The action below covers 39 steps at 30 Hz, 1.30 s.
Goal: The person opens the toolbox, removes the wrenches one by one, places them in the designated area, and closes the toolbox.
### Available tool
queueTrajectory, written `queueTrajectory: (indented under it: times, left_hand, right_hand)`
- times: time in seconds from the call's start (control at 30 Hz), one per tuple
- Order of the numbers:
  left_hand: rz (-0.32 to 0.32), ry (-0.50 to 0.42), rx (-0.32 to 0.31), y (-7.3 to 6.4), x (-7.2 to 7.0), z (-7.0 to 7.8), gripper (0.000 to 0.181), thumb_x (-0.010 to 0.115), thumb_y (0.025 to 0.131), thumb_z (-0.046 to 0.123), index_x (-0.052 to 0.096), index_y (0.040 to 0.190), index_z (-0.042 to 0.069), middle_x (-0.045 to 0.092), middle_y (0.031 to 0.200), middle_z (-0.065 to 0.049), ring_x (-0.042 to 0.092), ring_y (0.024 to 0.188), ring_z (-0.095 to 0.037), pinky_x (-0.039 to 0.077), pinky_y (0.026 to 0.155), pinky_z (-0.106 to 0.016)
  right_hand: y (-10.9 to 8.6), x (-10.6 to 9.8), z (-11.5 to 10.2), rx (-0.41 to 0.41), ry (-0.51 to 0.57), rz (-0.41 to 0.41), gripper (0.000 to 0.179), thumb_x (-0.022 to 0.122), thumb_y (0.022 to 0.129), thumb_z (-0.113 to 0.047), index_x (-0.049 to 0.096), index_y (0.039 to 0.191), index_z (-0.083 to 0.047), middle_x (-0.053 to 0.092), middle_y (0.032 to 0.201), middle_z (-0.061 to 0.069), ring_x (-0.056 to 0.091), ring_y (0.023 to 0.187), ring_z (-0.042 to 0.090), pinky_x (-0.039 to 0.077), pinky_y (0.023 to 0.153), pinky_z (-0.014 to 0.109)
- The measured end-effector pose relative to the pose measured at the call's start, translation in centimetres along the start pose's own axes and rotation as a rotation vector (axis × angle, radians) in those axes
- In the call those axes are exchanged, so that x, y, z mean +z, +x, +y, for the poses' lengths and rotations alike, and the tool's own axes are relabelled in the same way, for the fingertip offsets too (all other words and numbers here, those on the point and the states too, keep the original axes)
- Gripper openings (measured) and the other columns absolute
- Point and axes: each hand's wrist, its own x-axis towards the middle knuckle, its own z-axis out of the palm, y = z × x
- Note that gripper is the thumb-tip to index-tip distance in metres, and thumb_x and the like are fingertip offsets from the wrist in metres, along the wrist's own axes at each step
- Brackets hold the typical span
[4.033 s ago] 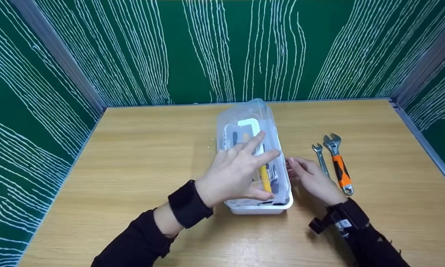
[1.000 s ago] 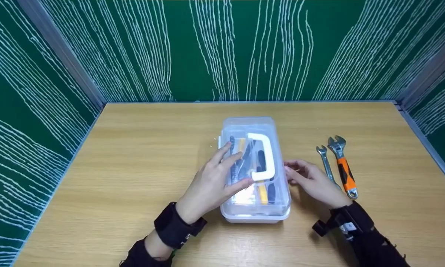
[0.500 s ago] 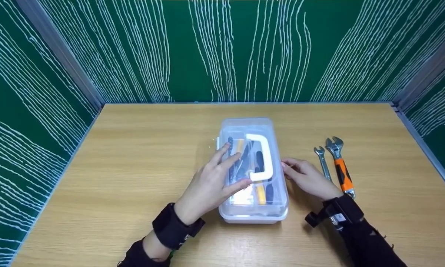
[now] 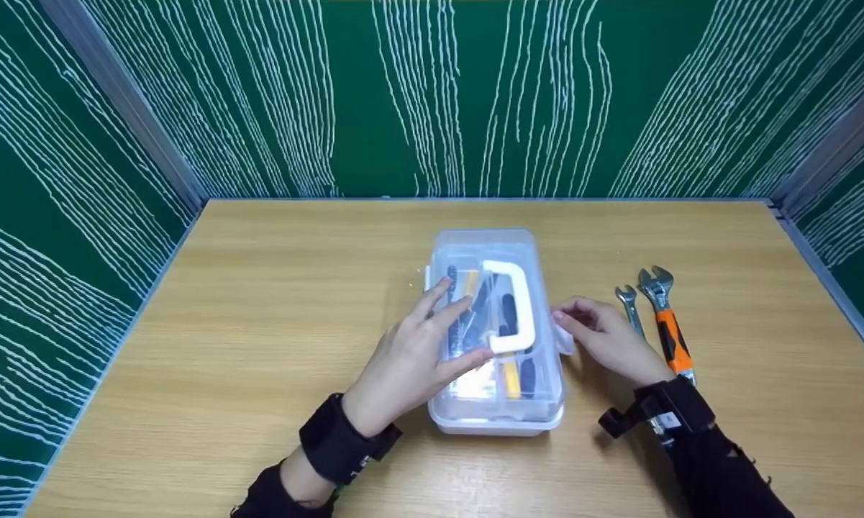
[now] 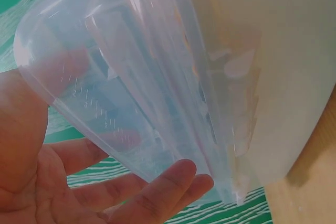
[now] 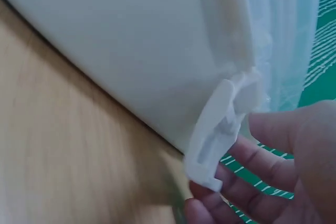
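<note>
A clear-lidded plastic toolbox (image 4: pixel 478 421) stands on the table, its lid down, with hand tools showing through. A white carry handle (image 4: pixel 521 309) lies folded on the lid. My left hand (image 4: pixel 410 352) rests on the lid's left part, fingers spread; the left wrist view shows it against the clear lid wall (image 5: pixel 105 98). At the box's right side my right hand (image 4: pixel 611 342) holds a white latch (image 6: pixel 212 135), which sticks out from the wall. In the right wrist view, the thumb is at the latch's upper end and curled fingers are behind it.
Right of my right hand lie a small open-ended wrench (image 4: pixel 629 306) and an adjustable wrench (image 4: pixel 669 324) with an orange and black grip. Green panels (image 4: pixel 403 93) with white lines enclose the wooden table (image 4: pixel 288 288) at the back and sides.
Four seconds ago the lid was tilted and shifted; now it sits level on the box. The left hand has moved left and down. Lately the right-side latch has swung outward into view.
</note>
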Motion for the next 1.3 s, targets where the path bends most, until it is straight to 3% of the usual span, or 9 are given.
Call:
queueTrajectory:
  times: [0.33, 0.5, 0.7, 0.83, 1.03, 1.3]
  left_hand:
    - [0.006, 0.003, 0.008, 0.1, 0.0, 0.0, 0.072, 0.07, 0.099, 0.059, 0.06, 0.154, 0.014, 0.035, 0.173, -0.022, 0.066, 0.132, -0.045, 0.058, 0.106, -0.059]
    - [0.014, -0.001, 0.011, 0.1, 0.0, -0.1, 0.071, 0.071, 0.099, 0.059, 0.06, 0.154, 0.015, 0.036, 0.172, -0.021, 0.07, 0.126, -0.043, 0.06, 0.103, -0.058]
    - [0.016, -0.01, 0.003, 0.0, 0.0, -0.1, 0.07, 0.072, 0.099, 0.059, 0.06, 0.154, 0.018, 0.037, 0.172, -0.019, 0.074, 0.114, -0.04, 0.061, 0.099, -0.058]
    - [0.014, -0.004, 0.005, 0.0, 0.0, -0.1, 0.07, 0.071, 0.099, 0.059, 0.06, 0.154, 0.018, 0.037, 0.172, -0.019, 0.073, 0.119, -0.042, 0.059, 0.102, -0.061]
    - [0.017, 0.004, 0.015, 0.0, 0.0, -0.1, 0.069, 0.072, 0.099, 0.058, 0.06, 0.153, 0.017, 0.038, 0.172, -0.019, 0.074, 0.116, -0.042, 0.06, 0.1, -0.061]
    - [0.019, 0.003, 0.016, 0.0, 0.1, -0.1, 0.07, 0.072, 0.099, 0.058, 0.061, 0.153, 0.016, 0.038, 0.172, -0.019, 0.075, 0.112, -0.041, 0.062, 0.097, -0.06]
  right_hand:
    - [-0.8, -1.4, -1.8, 0.048, 0.21, 0.132, 0.049, 0.061, 0.11, -0.039, 0.059, 0.142, -0.002, 0.063, 0.139, 0.018, 0.061, 0.116, 0.01, 0.054, 0.096, 0.014]
    - [-1.1, -1.1, -2.5, 0.029, 0.277, 0.076, 0.052, 0.061, 0.11, -0.038, 0.056, 0.144, 0.001, 0.062, 0.137, 0.017, 0.065, 0.115, 0.01, 0.059, 0.098, 0.019]
    - [-1.2, -0.7, -2.7, 0.052, 0.383, -0.051, 0.056, 0.059, 0.111, -0.035, 0.046, 0.149, 0.004, 0.057, 0.143, 0.021, 0.07, 0.114, 0.014, 0.063, 0.099, 0.033]
    - [-1.2, -0.6, -2.9, 0.079, 0.368, -0.077, 0.058, 0.061, 0.11, -0.039, 0.046, 0.149, 0.001, 0.058, 0.144, 0.025, 0.074, 0.11, 0.017, 0.063, 0.097, 0.031]
    - [-1.2, -0.6, -3.2, 0.095, 0.336, -0.053, 0.06, 0.063, 0.109, -0.04, 0.049, 0.149, 0.002, 0.06, 0.144, 0.027, 0.075, 0.109, 0.016, 0.064, 0.096, 0.03]
    - [-1.5, -0.7, -3.7, 0.09, 0.207, -0.001, 0.061, 0.065, 0.108, -0.044, 0.054, 0.149, -0.001, 0.064, 0.143, 0.023, 0.071, 0.113, 0.016, 0.063, 0.095, 0.026]
